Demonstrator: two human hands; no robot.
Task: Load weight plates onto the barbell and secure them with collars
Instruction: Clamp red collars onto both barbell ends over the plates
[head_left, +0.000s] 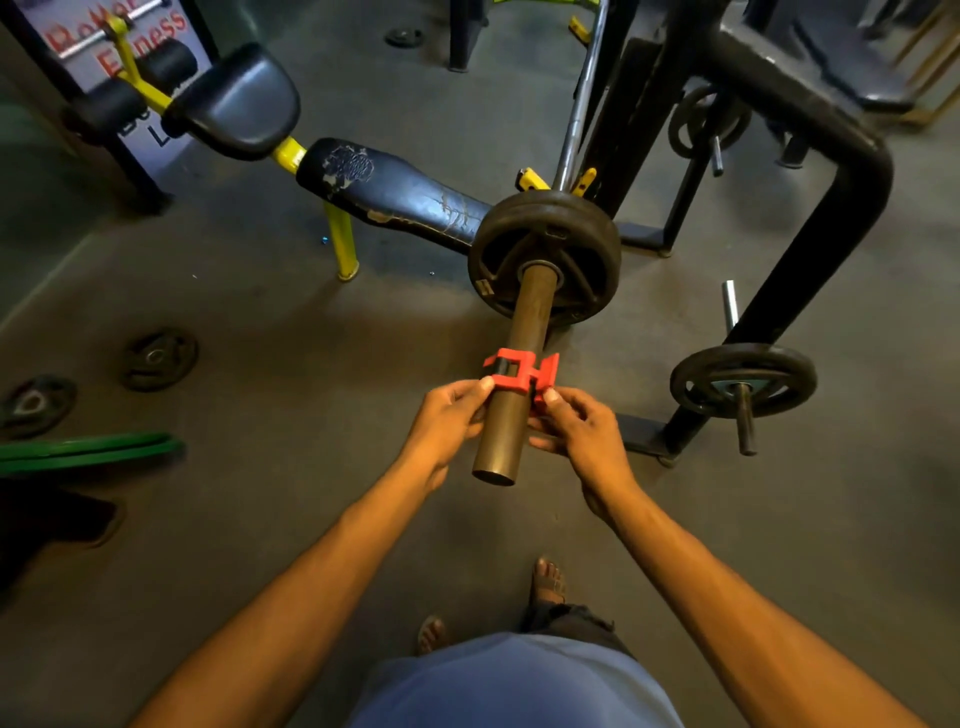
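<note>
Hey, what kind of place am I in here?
Most likely a gym's free-weights area. Both hands hold a red collar on a barbell sleeve loaded with black weight plates, a padded bench stands behind, and loose plates lie on the floor.

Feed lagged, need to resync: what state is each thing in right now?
Red collar: on the sleeve, short of the plates.
Barbell sleeve: bare between collar and plates.
Weight plates: loaded, unsecured.
Left hand: gripping the collar.
Right hand: gripping the collar.
Loose floor plates: lying flat.
</note>
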